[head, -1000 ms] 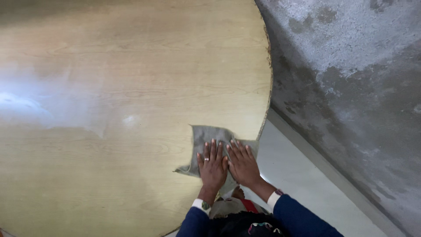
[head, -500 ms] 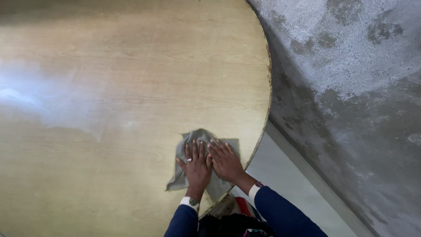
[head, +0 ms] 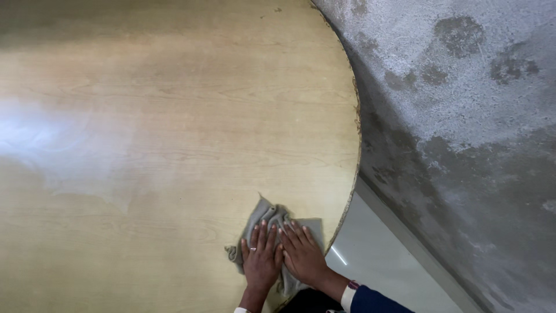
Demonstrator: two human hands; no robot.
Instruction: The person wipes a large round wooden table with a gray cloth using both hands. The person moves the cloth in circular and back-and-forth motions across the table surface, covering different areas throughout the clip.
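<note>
Both flat hands (head: 282, 255) on crumpled grey cloth (head: 271, 219), smooth round wooden tabletop (head: 174, 116).

Rough grey stained wall (head: 463, 116) right; pale glossy floor (head: 382, 261) strip below.

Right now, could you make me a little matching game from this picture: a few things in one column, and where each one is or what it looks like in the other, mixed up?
Things:
1. grey cloth
2. wooden table
3. wall
4. left hand

Descriptions:
A. rough, grey, with dark blotches
B. flat on the cloth, wearing a ring
C. bunched under both hands near the table's curved edge
D. pale, smooth, with a bright glare on it

Pairs: 1-C, 2-D, 3-A, 4-B. The right hand lies beside the left.
</note>
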